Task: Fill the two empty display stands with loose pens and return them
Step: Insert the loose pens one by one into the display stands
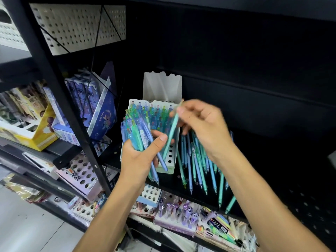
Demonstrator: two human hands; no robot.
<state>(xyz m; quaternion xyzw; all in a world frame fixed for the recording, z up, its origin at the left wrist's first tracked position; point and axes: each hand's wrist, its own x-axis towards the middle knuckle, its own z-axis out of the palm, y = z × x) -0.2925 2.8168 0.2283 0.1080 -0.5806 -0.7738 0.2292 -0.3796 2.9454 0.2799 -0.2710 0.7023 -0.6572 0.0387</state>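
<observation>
Above the display stand (170, 157), both hands (140, 157) grip pens (135, 135).

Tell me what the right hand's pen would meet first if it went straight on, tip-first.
Probably the white holed display stand: the teal pen in the right hand points down at its empty front holes. Depth is unclear.

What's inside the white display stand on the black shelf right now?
The white cardboard display stand has blue and green pens standing in its rear rows; several front holes show empty. The left hand and its pen bundle cover the stand's left side.
</observation>
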